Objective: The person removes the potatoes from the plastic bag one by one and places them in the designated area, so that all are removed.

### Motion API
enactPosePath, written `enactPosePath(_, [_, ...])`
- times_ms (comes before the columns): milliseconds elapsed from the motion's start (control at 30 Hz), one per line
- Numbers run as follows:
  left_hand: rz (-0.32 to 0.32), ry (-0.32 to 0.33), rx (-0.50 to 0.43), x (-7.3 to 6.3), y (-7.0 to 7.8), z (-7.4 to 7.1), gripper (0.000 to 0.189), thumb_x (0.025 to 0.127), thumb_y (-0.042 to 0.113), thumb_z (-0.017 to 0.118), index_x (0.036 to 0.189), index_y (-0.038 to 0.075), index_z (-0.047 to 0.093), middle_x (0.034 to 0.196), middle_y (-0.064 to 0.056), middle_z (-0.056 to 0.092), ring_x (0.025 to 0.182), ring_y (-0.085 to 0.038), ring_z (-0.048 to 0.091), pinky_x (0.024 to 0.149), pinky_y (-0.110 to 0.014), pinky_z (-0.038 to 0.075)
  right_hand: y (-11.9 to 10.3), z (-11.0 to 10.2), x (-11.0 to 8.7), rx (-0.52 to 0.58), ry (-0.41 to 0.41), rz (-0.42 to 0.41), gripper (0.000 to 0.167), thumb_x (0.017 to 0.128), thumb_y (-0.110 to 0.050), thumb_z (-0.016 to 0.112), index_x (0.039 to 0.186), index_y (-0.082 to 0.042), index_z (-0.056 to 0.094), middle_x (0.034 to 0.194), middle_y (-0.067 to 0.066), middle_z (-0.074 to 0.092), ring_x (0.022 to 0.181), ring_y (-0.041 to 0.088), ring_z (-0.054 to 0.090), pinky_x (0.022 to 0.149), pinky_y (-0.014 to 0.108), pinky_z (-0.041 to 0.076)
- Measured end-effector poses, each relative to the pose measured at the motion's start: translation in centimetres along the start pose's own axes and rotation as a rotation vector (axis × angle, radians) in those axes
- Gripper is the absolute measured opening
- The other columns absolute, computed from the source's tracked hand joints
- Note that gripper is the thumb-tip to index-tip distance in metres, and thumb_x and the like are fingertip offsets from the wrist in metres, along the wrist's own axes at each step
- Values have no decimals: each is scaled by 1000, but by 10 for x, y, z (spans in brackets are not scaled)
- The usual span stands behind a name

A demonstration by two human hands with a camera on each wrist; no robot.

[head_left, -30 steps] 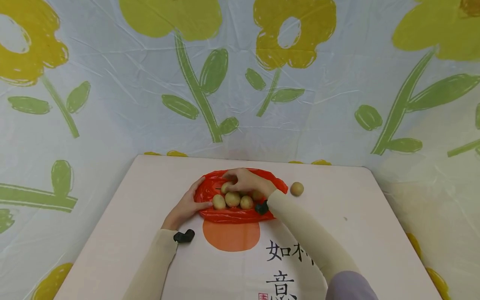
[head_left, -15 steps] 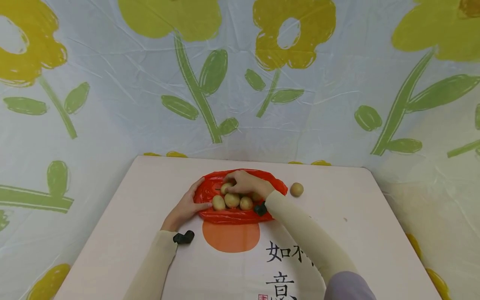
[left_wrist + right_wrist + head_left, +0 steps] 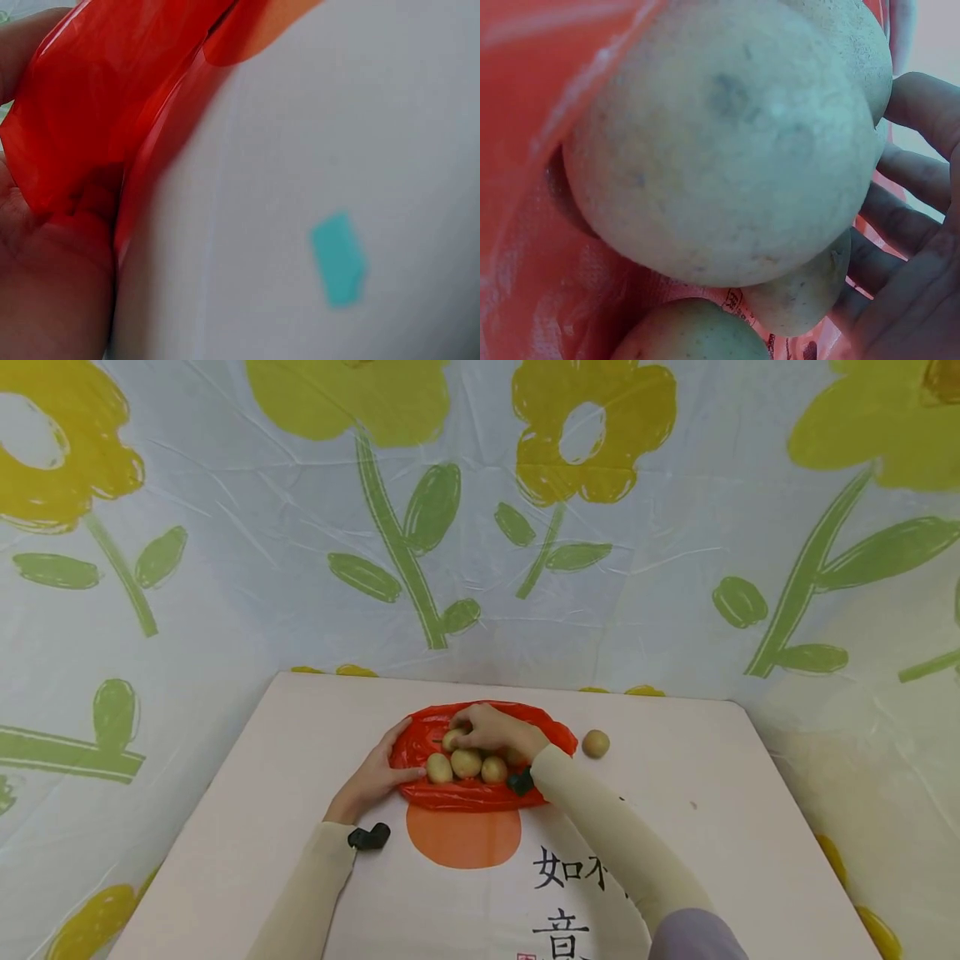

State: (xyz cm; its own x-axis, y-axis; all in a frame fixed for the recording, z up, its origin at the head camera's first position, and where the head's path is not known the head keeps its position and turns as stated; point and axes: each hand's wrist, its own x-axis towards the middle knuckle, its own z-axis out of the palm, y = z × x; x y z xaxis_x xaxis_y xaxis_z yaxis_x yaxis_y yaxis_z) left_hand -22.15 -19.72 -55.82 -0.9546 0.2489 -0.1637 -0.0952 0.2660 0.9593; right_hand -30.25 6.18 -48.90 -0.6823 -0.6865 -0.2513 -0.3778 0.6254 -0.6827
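Observation:
A red plastic bag (image 3: 457, 799) lies opened wide on the table, with several round yellow-brown pears (image 3: 467, 763) inside. My left hand (image 3: 372, 777) grips the bag's left side; in the left wrist view the red film (image 3: 90, 90) runs between thumb and palm. My right hand (image 3: 491, 728) reaches in from the right and holds a pear (image 3: 451, 741) at the far left of the group. A dark stem shows on that pear's left side. In the right wrist view, a large near pear (image 3: 727, 150) hides part of the fingers (image 3: 911, 176).
One loose pear (image 3: 596, 743) sits on the table to the right of the bag. The pale table mat (image 3: 300, 727) bears an orange circle (image 3: 463, 839) and black brush characters. A flower-printed cloth (image 3: 660, 568) rises behind the table and at both sides.
The view has shifted very slightly. Both hands stay in almost the same place, the right one still holding the pear with the stem.

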Motion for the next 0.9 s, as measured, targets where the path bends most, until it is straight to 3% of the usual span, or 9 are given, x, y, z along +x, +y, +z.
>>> enactPosePath(333, [15, 0, 6, 0, -1, 0, 104, 85, 28, 85, 165, 26, 19, 172, -5, 17, 157, -33, 18, 126, -57, 21, 0, 1, -3, 22, 43, 1, 30, 99, -26, 66, 127, -15, 70, 117, -3, 69, 101, 16, 63, 101, 36, 53])
enactPosePath(600, [3, -4, -2, 2, 1, 1, 105, 88, 17, 82, 166, 17, 11, 173, -12, 13, 158, -38, 14, 126, -60, 17, 3, 0, -4, 47, 112, 15, 44, 94, -24, 71, 135, -10, 66, 127, 0, 67, 108, 18, 61, 103, 39, 52])
enactPosePath(900, [28, 8, -6, -1, 1, 2, 108, 85, 25, 86, 166, 24, 15, 172, -5, 17, 158, -32, 16, 127, -58, 16, 3, -5, -11, 45, 167, -14, 39, 94, -26, 73, 130, -10, 71, 123, 1, 66, 108, 18, 60, 99, 37, 55])
